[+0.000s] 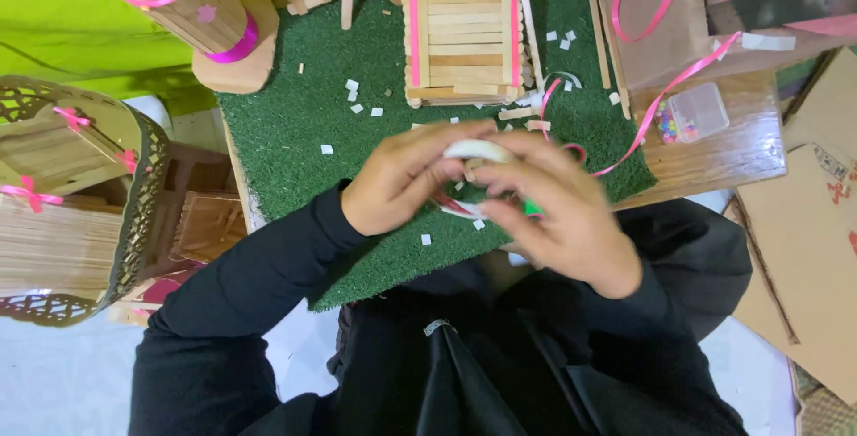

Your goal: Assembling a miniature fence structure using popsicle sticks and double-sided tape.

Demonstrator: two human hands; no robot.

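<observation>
White round tape roll [478, 149] sits right between our hands, over green grass mat [295, 124]. Left hand [406, 182] and right hand [558, 217] both pinch it, equally near.

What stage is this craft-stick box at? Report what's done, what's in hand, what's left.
Done: the craft-stick box stands assembled on the green turf mat, with pink strips down two sides. In hand: left hand and right hand share a grip on a white tape roll. Apparently left: the pink ribbon lies loose, and white paper bits litter the mat.
</observation>
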